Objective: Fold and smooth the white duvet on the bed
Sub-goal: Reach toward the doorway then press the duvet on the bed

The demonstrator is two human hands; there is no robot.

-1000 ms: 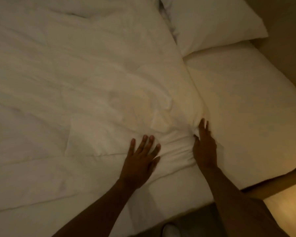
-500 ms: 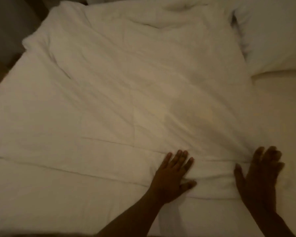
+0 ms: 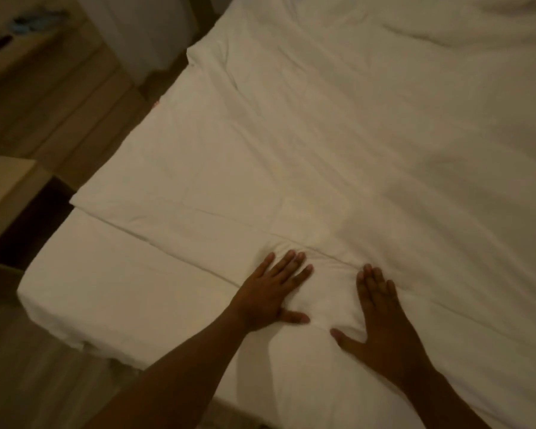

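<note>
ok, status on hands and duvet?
Left hand flat, fingers spread, pressing. Right hand flat beside it. White fabric duvet bunched between them, near edge folded, creases farther up. Nothing in the way.

Duvet (image 3: 338, 134) on bed (image 3: 112, 292); left hand (image 3: 271, 294), right hand (image 3: 381, 329) flat on near edge.

Bed (image 3: 84, 292) w/ white sheet; white duvet (image 3: 338, 144) spread on top, near edge creased.
</note>
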